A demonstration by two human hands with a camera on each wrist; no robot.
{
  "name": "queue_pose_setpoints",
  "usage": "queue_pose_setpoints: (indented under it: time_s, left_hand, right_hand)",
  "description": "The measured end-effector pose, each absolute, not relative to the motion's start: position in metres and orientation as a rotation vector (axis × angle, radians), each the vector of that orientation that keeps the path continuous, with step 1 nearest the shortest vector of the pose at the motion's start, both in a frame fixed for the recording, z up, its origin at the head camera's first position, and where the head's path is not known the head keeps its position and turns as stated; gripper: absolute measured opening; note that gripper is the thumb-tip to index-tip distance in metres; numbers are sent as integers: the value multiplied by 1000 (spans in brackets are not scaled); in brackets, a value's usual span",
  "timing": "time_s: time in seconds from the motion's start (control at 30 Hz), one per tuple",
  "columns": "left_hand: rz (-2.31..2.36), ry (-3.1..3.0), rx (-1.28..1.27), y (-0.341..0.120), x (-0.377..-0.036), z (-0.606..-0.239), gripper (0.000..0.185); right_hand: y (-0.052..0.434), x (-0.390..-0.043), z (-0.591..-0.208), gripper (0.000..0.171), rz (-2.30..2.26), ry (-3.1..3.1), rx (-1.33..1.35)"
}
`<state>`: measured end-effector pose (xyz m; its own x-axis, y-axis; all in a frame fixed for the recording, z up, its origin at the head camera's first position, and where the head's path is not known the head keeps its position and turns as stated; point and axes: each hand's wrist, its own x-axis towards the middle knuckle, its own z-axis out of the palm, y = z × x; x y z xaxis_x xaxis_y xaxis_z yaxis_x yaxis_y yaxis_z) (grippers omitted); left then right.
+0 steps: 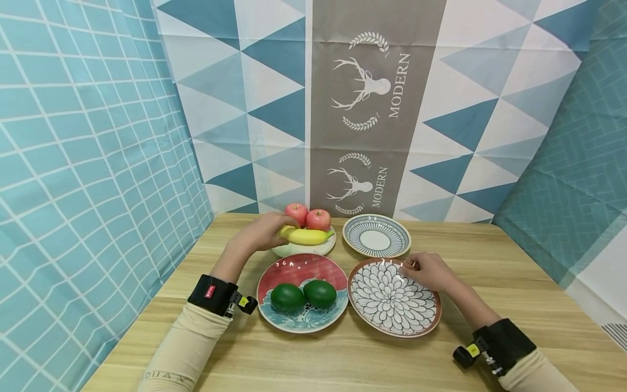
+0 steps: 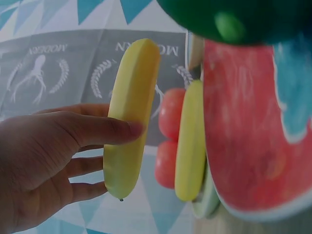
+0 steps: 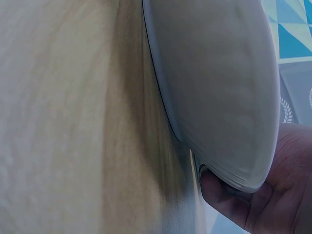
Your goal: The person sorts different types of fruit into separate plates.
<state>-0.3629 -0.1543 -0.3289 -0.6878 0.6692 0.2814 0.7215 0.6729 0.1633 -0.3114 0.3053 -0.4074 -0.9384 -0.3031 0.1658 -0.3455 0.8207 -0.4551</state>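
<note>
My left hand (image 1: 264, 231) is over the back plate and pinches a yellow banana (image 2: 129, 97) between thumb and fingertips, most clearly in the left wrist view. Beyond it, another banana (image 2: 190, 146) lies beside two red apples (image 2: 170, 114) on a pale plate (image 1: 320, 249). With its fingers curled over the far right rim, my right hand (image 1: 431, 270) grips a white plate (image 1: 392, 299) with a black petal pattern and brown rim. The right wrist view shows this plate's pale underside (image 3: 219, 87), tilted, with fingers under the edge.
A red and blue plate (image 1: 306, 264) in front holds two dark green oval fruits (image 1: 287, 298). Behind the petal plate stands a blue-striped plate (image 1: 377, 239). A patterned cloth (image 1: 362, 109) hangs behind the wooden table (image 1: 343, 359), with a tiled blue sheet (image 1: 98, 136) at left.
</note>
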Motion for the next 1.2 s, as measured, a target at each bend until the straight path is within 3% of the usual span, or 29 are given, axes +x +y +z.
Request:
queue_pose_setpoints:
  time_s: [0.6, 1.2]
  left_hand:
    - [-409, -2575, -1284, -103, -319, -301, 43]
    - [-264, -2570, -1477, -46, -281, -303, 44]
  right_hand:
    - [303, -310, -405, 20, 740, -2910, 528]
    - [304, -311, -406, 21, 751, -2942, 508]
